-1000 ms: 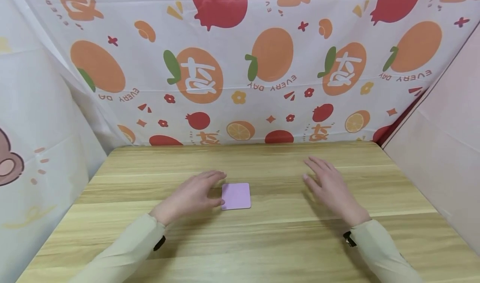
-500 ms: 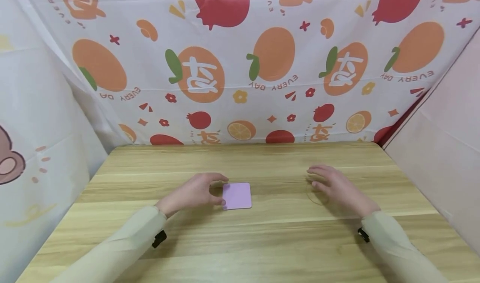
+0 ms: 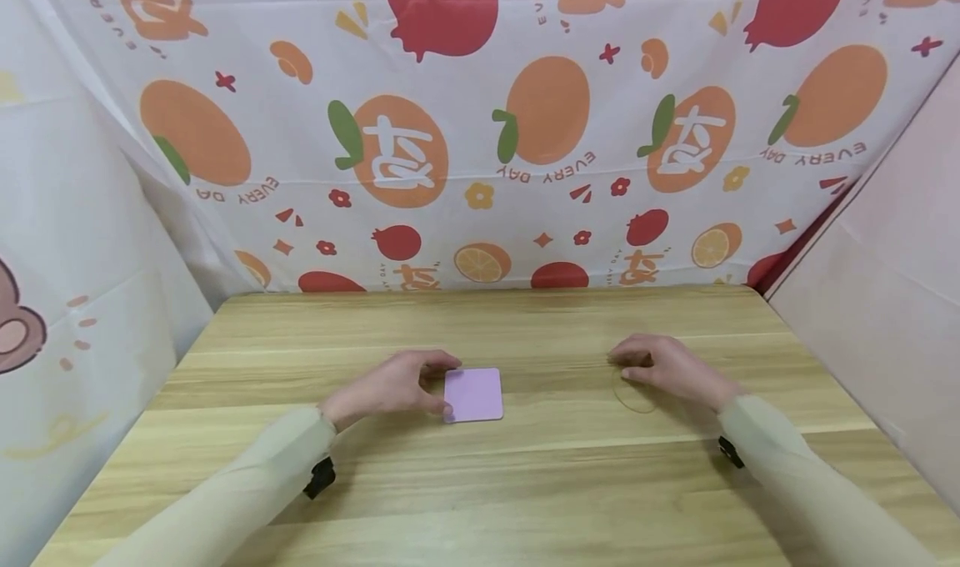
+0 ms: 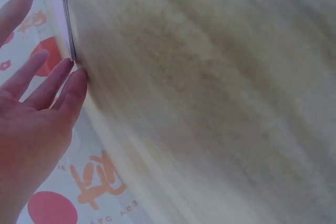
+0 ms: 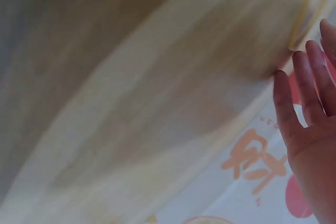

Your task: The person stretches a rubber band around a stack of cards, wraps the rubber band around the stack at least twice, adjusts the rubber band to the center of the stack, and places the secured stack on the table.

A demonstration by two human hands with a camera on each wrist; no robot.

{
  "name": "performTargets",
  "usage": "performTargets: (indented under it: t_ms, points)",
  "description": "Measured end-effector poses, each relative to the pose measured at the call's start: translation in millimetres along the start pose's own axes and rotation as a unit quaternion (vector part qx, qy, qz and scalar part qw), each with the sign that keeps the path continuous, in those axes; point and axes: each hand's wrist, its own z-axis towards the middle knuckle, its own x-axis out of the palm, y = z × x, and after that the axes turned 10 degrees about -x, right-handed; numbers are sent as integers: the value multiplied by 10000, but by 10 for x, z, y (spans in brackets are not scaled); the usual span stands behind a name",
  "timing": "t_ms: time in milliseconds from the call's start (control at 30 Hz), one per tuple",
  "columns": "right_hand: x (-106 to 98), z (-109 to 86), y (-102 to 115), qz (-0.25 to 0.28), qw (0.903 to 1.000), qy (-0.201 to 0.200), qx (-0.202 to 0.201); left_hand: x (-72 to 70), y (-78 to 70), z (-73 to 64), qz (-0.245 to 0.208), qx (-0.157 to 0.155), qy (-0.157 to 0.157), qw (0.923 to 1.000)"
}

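A flat lilac square with rounded corners (image 3: pixel 473 395) lies on the wooden table; the left wrist view shows thin layers along its edge (image 4: pixel 67 22), like stacked cards. My left hand (image 3: pixel 392 385) is at its left side, thumb at the near corner and fingertips at the far one. Seen from the left wrist, the left fingers (image 4: pixel 50 90) are fairly straight. Farther right, a thin yellow rubber band (image 3: pixel 628 405) lies in a loop. My right hand (image 3: pixel 669 370) is over its far part, thumb and fingers apart, tips down close to the band and table.
The wooden table (image 3: pixel 465 500) reaches back to a white cloth backdrop (image 3: pixel 480 217) printed with fruit. Cloth walls (image 3: pixel 892 267) stand at both sides. Each wrist carries a black strap (image 3: pixel 321 477) below a pale sleeve.
My right hand has come down toward the rubber band, its fingers drawn closer together, and more of the band shows. My left fingertips have drawn in to the lilac square, which stays in place.
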Motion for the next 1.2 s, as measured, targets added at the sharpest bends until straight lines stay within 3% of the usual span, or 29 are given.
performTargets:
  t_ms: [233, 467, 633, 867, 1200]
  points:
    - [-8, 58, -87, 214, 9996, 169, -60, 47, 10, -15, -81, 80, -46, 9999]
    - [-5, 74, -145, 521, 9986, 46, -2, 125, -3, -37, 478, 380, -371, 9974]
    - [24, 89, -188, 528, 9986, 27, -37, 159, -8, -41, 604, 315, -488, 9965]
    - [44, 97, -159, 565, 9982, 138, -115, 164, -24, -24, 668, 256, -398, 9966]
    - [61, 83, -183, 629, 9977, 224, -118, 202, -61, -1, 482, 121, -365, 9981]
